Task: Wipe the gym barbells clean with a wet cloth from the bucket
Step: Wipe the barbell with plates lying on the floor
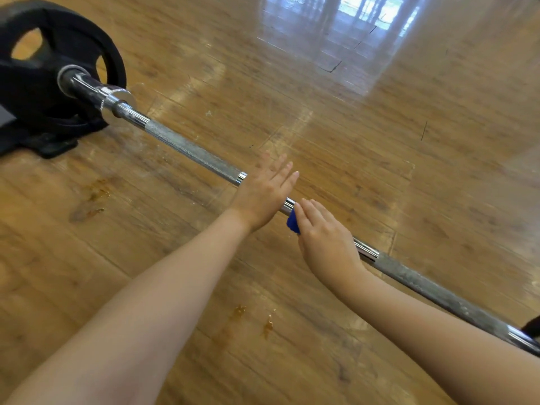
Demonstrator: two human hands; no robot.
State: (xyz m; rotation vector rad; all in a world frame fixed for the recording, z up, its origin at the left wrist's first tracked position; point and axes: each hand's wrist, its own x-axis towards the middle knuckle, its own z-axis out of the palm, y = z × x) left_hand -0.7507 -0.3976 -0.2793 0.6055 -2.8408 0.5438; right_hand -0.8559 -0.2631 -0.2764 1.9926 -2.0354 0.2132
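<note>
We note that the long chromed steel barbell bar [187, 149] lies just above the wooden floor [380, 127], its long axis running from the black weight plate [52, 68] at far left toward near right. Our right hand [327, 238] presses a small blue cloth [292, 222] onto the smooth centre section, fingers curved over it. Our left hand [264, 192], fingers straight and together, rests flat on the bar just beside it, nearer the plate.

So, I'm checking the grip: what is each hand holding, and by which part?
The right hand holds a small blue cloth against the chrome barbell bar, covering most of it. The left hand lies open on the bar, gripping nothing.
</note>
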